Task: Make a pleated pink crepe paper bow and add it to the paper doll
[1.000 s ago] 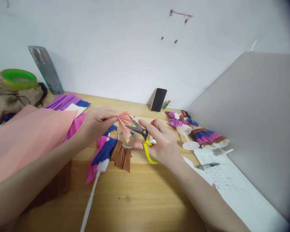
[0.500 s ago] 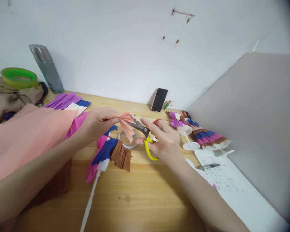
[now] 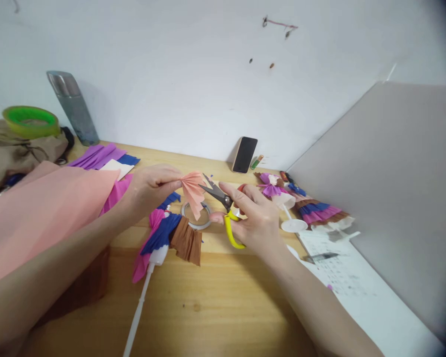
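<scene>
Clock centred on the scissors. At 7 o'clock, nearest, a white stick [image 3: 139, 307] lies on the wooden surface [image 3: 196, 325]; at its far end, 8 o'clock, a pink, blue and brown paper bundle [image 3: 162, 233]. At 4, a written sheet [image 3: 351, 277] bearing a pen [image 3: 324, 256]. At centre, the right hand [image 3: 254, 218] has its grip closed on the yellow handle of the scissors [image 3: 226, 201] — blades parted, tips at the fan's edge, contact unclear. At 9 o'clock, the left hand [image 3: 154, 186] has its grip pinched on the gathered end of a peach paper fan [image 3: 192, 191], spread toward the blades. Just below the fan, a grey ring [image 3: 198, 227] lies flat. Farther: phone [image 3: 245, 154] leaning on the wall, 1 o'clock; bottle [image 3: 76, 114], 10 o'clock.
</scene>
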